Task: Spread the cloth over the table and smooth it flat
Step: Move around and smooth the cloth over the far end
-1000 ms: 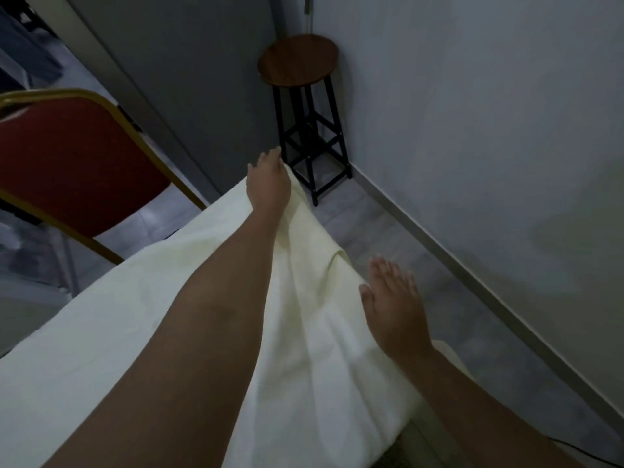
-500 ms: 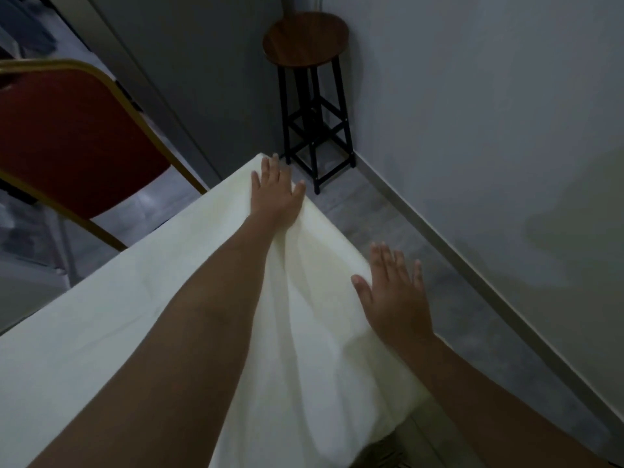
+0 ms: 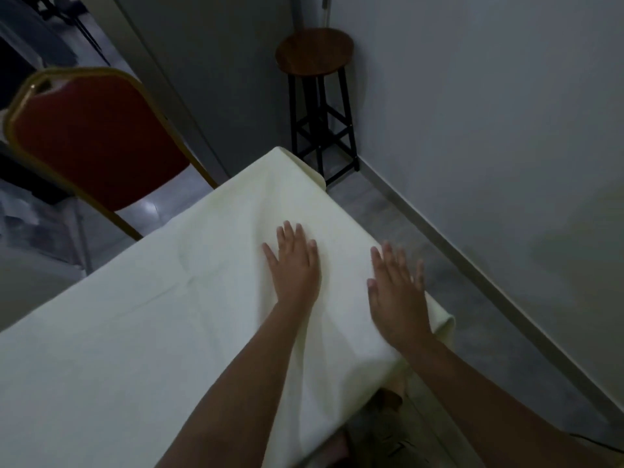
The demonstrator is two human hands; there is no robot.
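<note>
Left hand (image 3: 294, 269) flat, fingers straight, palm pressing cloth (image 3: 141, 332); grasps nothing. Right hand (image 3: 398, 295) just beside it, released, at cloth's edge.

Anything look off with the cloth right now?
Yes. The cloth is not flat yet: soft ridges run between the left hand and right hand, and its right edge by the right hand is rolled over.

Single head-worn view, looking forward and down, close over the cloth (image 3: 135, 332), wide-angle
</note>
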